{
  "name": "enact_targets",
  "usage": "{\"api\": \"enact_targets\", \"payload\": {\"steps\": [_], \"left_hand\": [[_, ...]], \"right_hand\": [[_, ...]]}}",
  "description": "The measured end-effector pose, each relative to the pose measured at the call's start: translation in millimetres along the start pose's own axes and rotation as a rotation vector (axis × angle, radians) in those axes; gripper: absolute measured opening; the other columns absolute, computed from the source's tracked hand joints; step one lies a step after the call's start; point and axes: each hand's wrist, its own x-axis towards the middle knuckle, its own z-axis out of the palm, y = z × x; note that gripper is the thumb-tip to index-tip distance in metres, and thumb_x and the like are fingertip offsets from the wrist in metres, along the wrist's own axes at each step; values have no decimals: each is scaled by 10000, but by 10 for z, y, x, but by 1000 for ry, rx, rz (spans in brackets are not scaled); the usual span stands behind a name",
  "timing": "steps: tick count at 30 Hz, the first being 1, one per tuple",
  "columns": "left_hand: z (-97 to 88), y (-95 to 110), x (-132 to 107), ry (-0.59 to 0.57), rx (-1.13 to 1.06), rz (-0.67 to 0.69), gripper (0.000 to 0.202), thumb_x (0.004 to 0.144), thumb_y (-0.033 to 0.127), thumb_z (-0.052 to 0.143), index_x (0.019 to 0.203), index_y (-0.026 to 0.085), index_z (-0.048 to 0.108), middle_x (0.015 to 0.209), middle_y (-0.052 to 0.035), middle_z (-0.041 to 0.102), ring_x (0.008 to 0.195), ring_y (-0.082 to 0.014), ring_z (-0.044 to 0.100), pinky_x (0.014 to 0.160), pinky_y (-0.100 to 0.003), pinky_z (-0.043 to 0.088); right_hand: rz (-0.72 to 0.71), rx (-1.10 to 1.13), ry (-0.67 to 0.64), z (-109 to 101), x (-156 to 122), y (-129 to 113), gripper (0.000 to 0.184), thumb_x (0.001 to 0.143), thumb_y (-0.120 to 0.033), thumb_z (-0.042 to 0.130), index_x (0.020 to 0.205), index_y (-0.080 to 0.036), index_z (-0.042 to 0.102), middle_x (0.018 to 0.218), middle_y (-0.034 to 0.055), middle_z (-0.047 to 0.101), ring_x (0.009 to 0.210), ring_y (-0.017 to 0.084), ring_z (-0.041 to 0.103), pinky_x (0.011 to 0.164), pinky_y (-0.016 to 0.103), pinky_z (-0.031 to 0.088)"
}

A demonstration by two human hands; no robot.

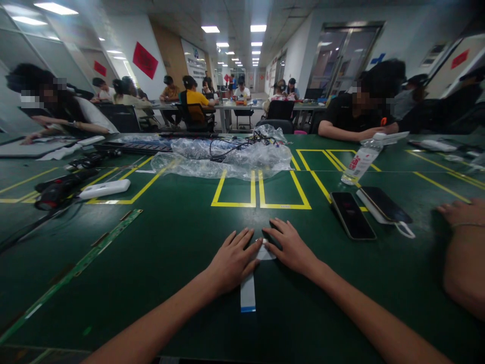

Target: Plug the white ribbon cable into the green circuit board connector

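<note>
A white flat ribbon cable (248,293) with a blue end lies on the green table, its far part bent or folded. My left hand (237,260) lies flat over the cable's middle, fingers stretched forward, and covers part of it. On the other side, my right hand (291,246) rests with spread fingers, its thumb and index tips at the edge of the folded white part (266,253). Neither hand is wrapped round anything. How the cable is folded beneath the fingers is hidden.
A long green circuit board (76,270) lies at left, near a black cable bundle (60,189) and white device (106,188). Clear plastic wrap (227,156) with black wires lies ahead. Phones (352,216), a bottle (359,162) and another person's arm (464,247) are at right.
</note>
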Motion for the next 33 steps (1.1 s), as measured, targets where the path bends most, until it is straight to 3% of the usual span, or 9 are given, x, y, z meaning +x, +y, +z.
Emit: {"api": "enact_targets", "payload": {"steps": [15, 21, 25, 29, 31, 33], "left_hand": [[0, -12, -60, 33, -15, -60, 549, 1012, 484, 307, 1510, 256, 359, 1577, -115, 361, 1459, -293, 324, 1160, -542, 331], [-158, -281, -221, -13, -11, -279, 604, 985, 547, 328, 1502, 243, 390, 1573, -121, 364, 1448, -322, 339, 1142, -559, 345], [-281, -718, -600, 0, 91, -540, 636, 967, 526, 323, 1488, 173, 417, 1567, -155, 366, 1442, -340, 344, 1139, -560, 336], [-297, -1269, -1287, 118, 219, -857, 721, 941, 556, 294, 1425, 46, 454, 1501, -238, 435, 1393, -426, 385, 1075, -618, 380], [-251, -1478, -1657, 154, 238, -1025, 725, 911, 619, 288, 1384, 106, 482, 1417, -204, 541, 1333, -478, 436, 972, -671, 441], [-169, -1596, -1966, 142, 189, -1044, 690, 885, 643, 283, 1328, 170, 521, 1311, -184, 621, 1273, -523, 472, 896, -726, 446]], "right_hand": [[-11, -11, -26, -24, -6, -32, 448, 950, -380, 537, 1381, -258, 549, 1512, 145, 445, 1436, 312, 338, 1156, 605, 224], [11, -1, -54, -69, -8, -52, 461, 953, -390, 540, 1397, -271, 537, 1532, 131, 422, 1449, 311, 312, 1162, 610, 206], [25, 11, -78, -97, -9, -57, 473, 954, -391, 539, 1408, -260, 527, 1544, 141, 402, 1454, 314, 299, 1167, 607, 194], [19, 25, -58, -95, -14, -55, 465, 952, -389, 545, 1399, -261, 537, 1539, 129, 413, 1449, 316, 308, 1169, 608, 193], [21, 27, -57, -90, -16, -55, 473, 953, -396, 545, 1407, -264, 528, 1541, 126, 412, 1450, 317, 307, 1166, 614, 196], [23, 27, -57, -84, -17, -55, 476, 952, -400, 546, 1409, -268, 525, 1541, 122, 412, 1450, 319, 307, 1163, 619, 202]]}}
